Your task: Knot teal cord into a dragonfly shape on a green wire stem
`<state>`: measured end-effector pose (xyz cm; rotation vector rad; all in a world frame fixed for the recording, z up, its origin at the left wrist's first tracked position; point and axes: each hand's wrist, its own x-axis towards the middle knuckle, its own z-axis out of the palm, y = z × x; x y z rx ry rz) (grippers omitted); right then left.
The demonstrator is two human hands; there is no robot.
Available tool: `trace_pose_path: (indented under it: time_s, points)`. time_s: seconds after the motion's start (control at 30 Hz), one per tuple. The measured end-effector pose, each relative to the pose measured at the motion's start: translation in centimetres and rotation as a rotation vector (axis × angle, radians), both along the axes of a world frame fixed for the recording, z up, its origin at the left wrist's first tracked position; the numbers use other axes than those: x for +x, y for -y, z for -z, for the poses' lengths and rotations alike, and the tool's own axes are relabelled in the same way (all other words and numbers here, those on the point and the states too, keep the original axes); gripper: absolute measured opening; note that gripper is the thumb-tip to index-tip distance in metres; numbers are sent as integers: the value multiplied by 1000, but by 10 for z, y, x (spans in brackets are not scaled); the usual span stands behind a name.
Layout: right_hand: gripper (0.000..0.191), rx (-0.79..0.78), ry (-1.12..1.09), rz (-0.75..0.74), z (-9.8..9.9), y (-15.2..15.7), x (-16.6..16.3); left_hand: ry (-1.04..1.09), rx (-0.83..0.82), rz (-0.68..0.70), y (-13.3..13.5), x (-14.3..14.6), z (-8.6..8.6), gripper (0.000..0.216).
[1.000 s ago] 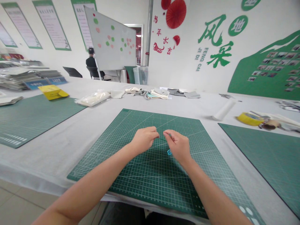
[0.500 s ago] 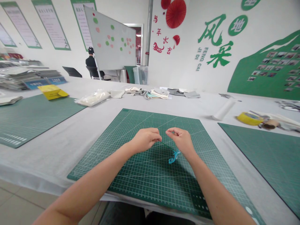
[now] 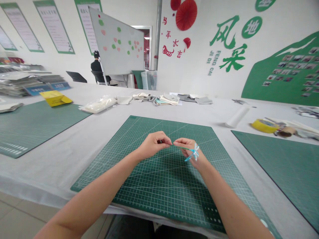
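Observation:
My left hand [image 3: 155, 145] is closed in a pinch on the end of a thin green stem [image 3: 181, 147]. At the stem's right end sits a small blue and white ornament [image 3: 195, 153] with spread petal-like parts and a blue curl hanging below. The ornament is in front of my right wrist, above the mat. My right hand [image 3: 187, 144] is also closed, thumb and finger pressed together close to the left fingertips. What lies between those right fingertips is too small to make out. Both hands hover over the green cutting mat [image 3: 149, 179].
Other cutting mats [image 3: 279, 166] lie to the right and left. Behind are a plastic bag [image 3: 98, 104], fabric pieces [image 3: 169, 99], a white roll [image 3: 238, 116] and yellow tape [image 3: 264, 126]. A yellow card [image 3: 56, 98] stands at left. A person [image 3: 96, 64] sits by the whiteboard.
The blue ornament has swung up and right, from below my right hand to in front of its wrist. My hands have come closer together, fingertips nearly meeting.

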<state>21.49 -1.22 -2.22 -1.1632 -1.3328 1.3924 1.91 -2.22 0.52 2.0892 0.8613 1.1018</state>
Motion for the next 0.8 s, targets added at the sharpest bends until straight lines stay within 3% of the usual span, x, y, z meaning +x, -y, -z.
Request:
trace_pose_path:
  time_s: [0.3,0.8]
  points:
    - [25,43,92,55,6,-1,-1,-26,29,-101,-2,-1,4,16]
    - [21,59,73,33,8,2,-3,-67,30,-76,-3,0,5,18]
